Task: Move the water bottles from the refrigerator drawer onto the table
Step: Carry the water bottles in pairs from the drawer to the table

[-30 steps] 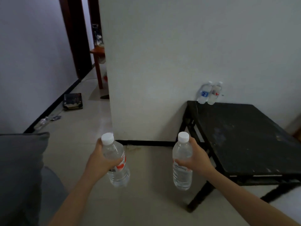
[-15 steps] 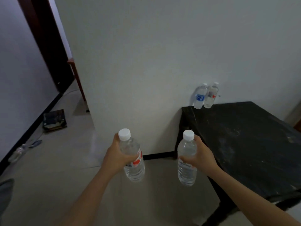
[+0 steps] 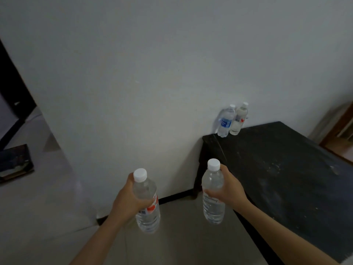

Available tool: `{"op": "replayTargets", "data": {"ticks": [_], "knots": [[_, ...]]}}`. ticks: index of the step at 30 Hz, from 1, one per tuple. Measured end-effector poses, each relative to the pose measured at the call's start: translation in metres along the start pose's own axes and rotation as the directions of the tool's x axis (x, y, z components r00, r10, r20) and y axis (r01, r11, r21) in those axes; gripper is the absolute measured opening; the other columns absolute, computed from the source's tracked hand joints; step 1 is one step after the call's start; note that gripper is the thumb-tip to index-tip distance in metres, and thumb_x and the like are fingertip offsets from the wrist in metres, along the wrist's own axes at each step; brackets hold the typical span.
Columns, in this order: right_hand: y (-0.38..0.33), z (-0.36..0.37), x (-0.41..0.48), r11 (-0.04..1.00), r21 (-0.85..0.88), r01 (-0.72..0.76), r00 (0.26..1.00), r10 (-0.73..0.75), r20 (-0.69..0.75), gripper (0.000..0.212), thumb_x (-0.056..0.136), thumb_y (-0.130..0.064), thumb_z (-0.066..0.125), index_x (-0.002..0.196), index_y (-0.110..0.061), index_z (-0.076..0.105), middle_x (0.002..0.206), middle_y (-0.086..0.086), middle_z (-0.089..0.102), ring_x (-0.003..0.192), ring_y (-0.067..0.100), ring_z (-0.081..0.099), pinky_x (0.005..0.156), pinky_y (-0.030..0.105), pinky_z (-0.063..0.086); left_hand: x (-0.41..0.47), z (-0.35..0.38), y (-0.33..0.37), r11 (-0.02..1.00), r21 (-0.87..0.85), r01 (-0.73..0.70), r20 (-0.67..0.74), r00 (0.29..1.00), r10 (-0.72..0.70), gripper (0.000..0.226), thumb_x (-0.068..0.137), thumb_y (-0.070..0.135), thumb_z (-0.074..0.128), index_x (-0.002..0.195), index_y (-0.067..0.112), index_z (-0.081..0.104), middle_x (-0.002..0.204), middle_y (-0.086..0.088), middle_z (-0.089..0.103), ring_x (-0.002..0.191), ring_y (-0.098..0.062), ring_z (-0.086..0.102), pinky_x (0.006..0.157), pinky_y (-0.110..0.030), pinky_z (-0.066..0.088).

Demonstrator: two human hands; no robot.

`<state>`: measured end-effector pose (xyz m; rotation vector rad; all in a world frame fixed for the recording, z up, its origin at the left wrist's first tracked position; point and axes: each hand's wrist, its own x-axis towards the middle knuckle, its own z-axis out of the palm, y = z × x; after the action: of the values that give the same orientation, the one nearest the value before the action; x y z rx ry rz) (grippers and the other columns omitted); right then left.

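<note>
Label print is too blurred to be read. A clear, white-capped red-labelled bottle [image 3: 148,219] is gripped by the left hand [image 3: 128,199], a pale-labelled bottle [image 3: 213,209] by the right hand [image 3: 230,190], both held over the floor beside the black table [image 3: 286,169], where a blue-labelled bottle [image 3: 226,122] and a red-marked bottle [image 3: 239,119] are stood.

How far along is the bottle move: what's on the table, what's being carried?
Done: a blue-label bottle and a red-label bottle stand at the far corner of the black table. In hand: the left hand grips a second red-label bottle, the right hand a white-label bottle, neither set down. Left: place these two; the refrigerator drawer is out of view, so more may remain.
</note>
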<state>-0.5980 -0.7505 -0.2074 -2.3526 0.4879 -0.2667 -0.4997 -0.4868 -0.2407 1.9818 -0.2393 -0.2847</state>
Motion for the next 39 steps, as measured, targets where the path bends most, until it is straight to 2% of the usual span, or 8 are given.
{"op": "replayTargets", "data": {"ticks": [9, 13, 17, 21, 27, 33, 38, 39], "knots": [[-0.028, 0.016, 0.082, 0.983, 0.052, -0.178, 0.967, 0.184, -0.177, 0.077, 0.064, -0.03, 0.08, 0.127, -0.032, 0.037, 0.109, -0.013, 0.05, 0.103, 0.012, 0.052, 0.088, 0.039, 0.05, 0.152, -0.027, 0.032, 0.982, 0.089, -0.165, 0.23, 0.963, 0.14, 0.059, 0.042, 0.053, 0.069, 0.091, 0.042, 0.04, 0.087, 0.016, 0.06, 0.079, -0.009, 0.06, 0.069, -0.029, 0.047], [-0.021, 0.011, 0.085, 0.959, 0.097, -0.267, 0.928, 0.283, -0.243, 0.068, 0.064, -0.028, 0.079, 0.114, -0.04, 0.035, 0.098, -0.02, 0.05, 0.097, 0.01, 0.052, 0.083, 0.036, 0.05, 0.194, -0.009, 0.045, 0.973, 0.093, -0.212, 0.3, 0.938, 0.175, 0.064, 0.044, 0.046, 0.073, 0.097, 0.04, 0.037, 0.09, 0.011, 0.06, 0.082, -0.017, 0.059, 0.074, -0.033, 0.047], [0.004, 0.001, 0.079, 0.929, 0.112, -0.353, 0.876, 0.371, -0.308, 0.069, 0.064, -0.027, 0.08, 0.117, -0.037, 0.036, 0.096, -0.021, 0.049, 0.094, 0.008, 0.052, 0.076, 0.028, 0.048, 0.219, 0.037, 0.052, 0.966, 0.078, -0.248, 0.397, 0.896, 0.198, 0.07, 0.058, 0.026, 0.084, 0.107, 0.038, 0.036, 0.1, 0.004, 0.06, 0.094, -0.021, 0.059, 0.08, -0.037, 0.048], [0.042, -0.027, 0.081, 0.896, 0.176, -0.407, 0.806, 0.443, -0.392, 0.071, 0.065, -0.024, 0.08, 0.112, -0.041, 0.031, 0.093, -0.025, 0.047, 0.086, 0.001, 0.049, 0.073, 0.024, 0.043, 0.239, 0.104, 0.075, 0.955, 0.019, -0.297, 0.528, 0.814, 0.243, 0.067, 0.061, 0.026, 0.083, 0.105, 0.041, 0.035, 0.09, 0.02, 0.051, 0.089, -0.014, 0.055, 0.077, -0.033, 0.045], [0.12, -0.083, 0.118, 0.876, 0.203, -0.438, 0.76, 0.481, -0.436, 0.067, 0.064, -0.025, 0.08, 0.111, -0.043, 0.035, 0.104, -0.012, 0.054, 0.096, 0.012, 0.053, 0.08, 0.032, 0.047, 0.258, 0.216, 0.131, 0.951, -0.105, -0.291, 0.577, 0.761, 0.297, 0.062, 0.064, 0.004, 0.079, 0.09, 0.041, 0.037, 0.087, 0.013, 0.052, 0.078, 0.005, 0.051, 0.066, -0.01, 0.038], [0.183, -0.137, 0.161, 0.879, 0.195, -0.436, 0.767, 0.476, -0.43, 0.061, 0.064, -0.026, 0.08, 0.105, -0.044, 0.038, 0.104, -0.01, 0.056, 0.091, 0.007, 0.054, 0.079, 0.027, 0.045, 0.289, 0.308, 0.166, 0.952, -0.091, -0.291, 0.528, 0.797, 0.294, 0.07, 0.043, 0.04, 0.076, 0.101, 0.046, 0.038, 0.099, 0.014, 0.056, 0.095, -0.012, 0.056, 0.089, -0.037, 0.045], [0.197, -0.144, 0.164, 0.876, 0.195, -0.441, 0.757, 0.48, -0.443, 0.07, 0.063, -0.028, 0.081, 0.117, -0.041, 0.039, 0.109, -0.009, 0.056, 0.098, 0.01, 0.055, 0.081, 0.027, 0.045, 0.299, 0.332, 0.179, 0.928, -0.093, -0.36, 0.494, 0.793, 0.357, 0.061, 0.052, 0.031, 0.081, 0.104, 0.028, 0.05, 0.102, 0.004, 0.061, 0.097, -0.013, 0.059, 0.09, -0.041, 0.049], [0.259, -0.175, 0.207, 0.855, 0.244, -0.458, 0.726, 0.518, -0.453, 0.07, 0.062, -0.028, 0.082, 0.115, -0.044, 0.038, 0.108, -0.01, 0.056, 0.098, 0.01, 0.055, 0.082, 0.028, 0.046, 0.347, 0.406, 0.197, 0.93, -0.075, -0.359, 0.501, 0.793, 0.346, 0.056, 0.051, 0.035, 0.079, 0.1, 0.027, 0.053, 0.098, 0.004, 0.062, 0.093, -0.011, 0.061, 0.087, -0.04, 0.051]]}}
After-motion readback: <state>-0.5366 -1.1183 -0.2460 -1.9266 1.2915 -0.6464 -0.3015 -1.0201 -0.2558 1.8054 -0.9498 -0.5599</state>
